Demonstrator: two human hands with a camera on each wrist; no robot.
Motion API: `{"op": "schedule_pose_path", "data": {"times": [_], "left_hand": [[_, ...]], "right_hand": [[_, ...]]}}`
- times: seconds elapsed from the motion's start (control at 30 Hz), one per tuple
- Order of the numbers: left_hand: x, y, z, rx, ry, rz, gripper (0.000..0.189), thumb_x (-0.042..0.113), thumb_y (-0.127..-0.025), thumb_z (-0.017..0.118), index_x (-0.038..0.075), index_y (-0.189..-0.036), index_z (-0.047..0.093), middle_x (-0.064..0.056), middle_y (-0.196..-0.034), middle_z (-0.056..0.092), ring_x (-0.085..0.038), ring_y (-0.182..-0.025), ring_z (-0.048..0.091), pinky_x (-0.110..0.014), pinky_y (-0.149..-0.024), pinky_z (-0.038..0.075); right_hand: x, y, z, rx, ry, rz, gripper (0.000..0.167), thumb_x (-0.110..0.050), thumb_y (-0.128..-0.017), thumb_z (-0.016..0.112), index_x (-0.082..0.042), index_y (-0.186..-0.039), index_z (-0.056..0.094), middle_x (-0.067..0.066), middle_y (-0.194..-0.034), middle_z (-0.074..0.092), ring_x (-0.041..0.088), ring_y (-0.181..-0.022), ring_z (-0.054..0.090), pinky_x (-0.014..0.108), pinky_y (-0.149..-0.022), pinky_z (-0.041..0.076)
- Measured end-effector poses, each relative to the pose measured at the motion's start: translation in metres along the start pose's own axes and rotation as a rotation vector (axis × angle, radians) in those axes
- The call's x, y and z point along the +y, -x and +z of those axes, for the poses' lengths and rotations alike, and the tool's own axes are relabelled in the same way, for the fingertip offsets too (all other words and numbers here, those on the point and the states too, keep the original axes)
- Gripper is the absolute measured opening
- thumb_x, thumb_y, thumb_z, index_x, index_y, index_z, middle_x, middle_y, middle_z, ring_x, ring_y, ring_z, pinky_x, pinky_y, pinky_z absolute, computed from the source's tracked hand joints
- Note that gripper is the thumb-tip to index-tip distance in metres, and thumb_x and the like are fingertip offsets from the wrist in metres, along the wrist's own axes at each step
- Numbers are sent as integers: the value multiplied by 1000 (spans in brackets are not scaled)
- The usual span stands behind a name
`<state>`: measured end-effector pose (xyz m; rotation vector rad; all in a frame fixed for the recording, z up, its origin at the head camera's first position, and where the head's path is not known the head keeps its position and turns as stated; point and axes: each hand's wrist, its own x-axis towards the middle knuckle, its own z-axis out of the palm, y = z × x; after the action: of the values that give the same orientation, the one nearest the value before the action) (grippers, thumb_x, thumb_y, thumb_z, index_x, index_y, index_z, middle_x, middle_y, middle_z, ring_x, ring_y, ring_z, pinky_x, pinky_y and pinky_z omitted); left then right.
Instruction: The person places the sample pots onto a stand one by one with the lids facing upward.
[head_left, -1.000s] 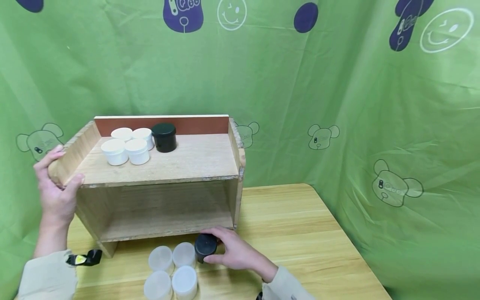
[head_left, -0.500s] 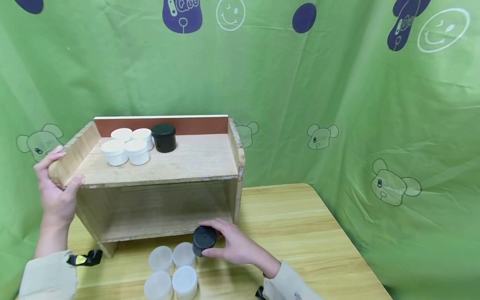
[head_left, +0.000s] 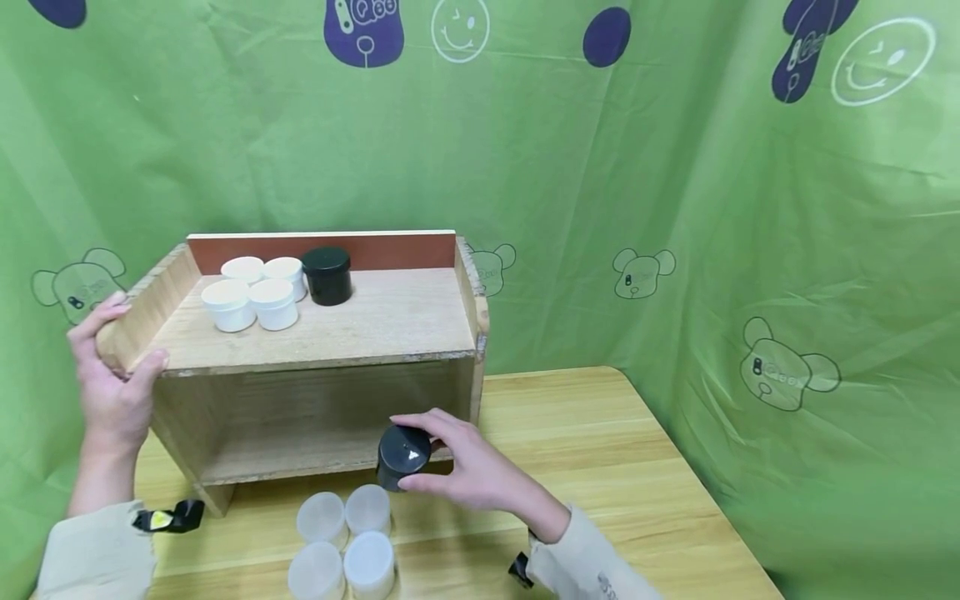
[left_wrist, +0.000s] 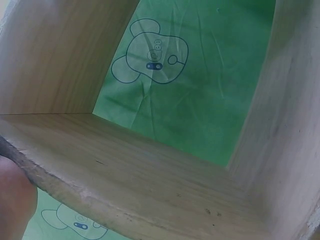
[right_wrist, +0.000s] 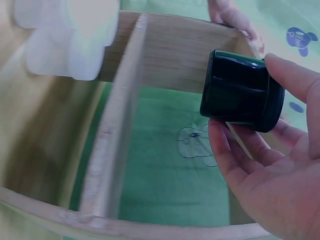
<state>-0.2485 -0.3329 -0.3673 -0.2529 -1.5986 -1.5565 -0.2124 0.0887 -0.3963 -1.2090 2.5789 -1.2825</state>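
Note:
My right hand pinches a black lidded jar between thumb and fingers, above the table in front of the lower shelf opening. Seen in the right wrist view, the jar lies sideways across the picture, fingers under it and thumb at its lid. My left hand grips the left side panel of a two-tier wooden shelf, thumb at the upper board's front edge. Only part of that hand shows in the left wrist view. On the upper board stand several white jars and another black jar.
Several translucent-lidded jars stand grouped on the wooden table, just in front of the shelf. The lower board lies behind the held jar. A green patterned curtain hangs behind and to the right.
My right hand has lifted the black jar from beside the translucent-lidded jars, up and toward the shelf. The left hand and the shelf have stayed in place.

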Motion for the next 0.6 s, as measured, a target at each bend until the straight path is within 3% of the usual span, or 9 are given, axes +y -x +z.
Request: {"op": "schedule_pose_path", "data": {"times": [0.27, 0.6], "left_hand": [[1, 0, -1, 2, -24, -8, 64, -9, -78, 62, -3, -139, 43, -4, -157, 45, -15, -131, 49, -18, -102, 45], [0, 1, -1, 1, -26, -3, 64, -8, -78, 63, -4, -139, 42, -4, -157, 45, -14, -130, 49, -18, -100, 45]], "right_hand": [[-19, -8, -15, 41, 32, -71, 69, -28, -89, 82, -22, -151, 53, -3, -122, 64, 8, -109, 61, 25, -96, 57], [-42, -18, -26, 85, 25, -101, 65, -27, -87, 83, -18, -145, 55, -4, -134, 64, 8, -110, 62, 26, -97, 55]]}}
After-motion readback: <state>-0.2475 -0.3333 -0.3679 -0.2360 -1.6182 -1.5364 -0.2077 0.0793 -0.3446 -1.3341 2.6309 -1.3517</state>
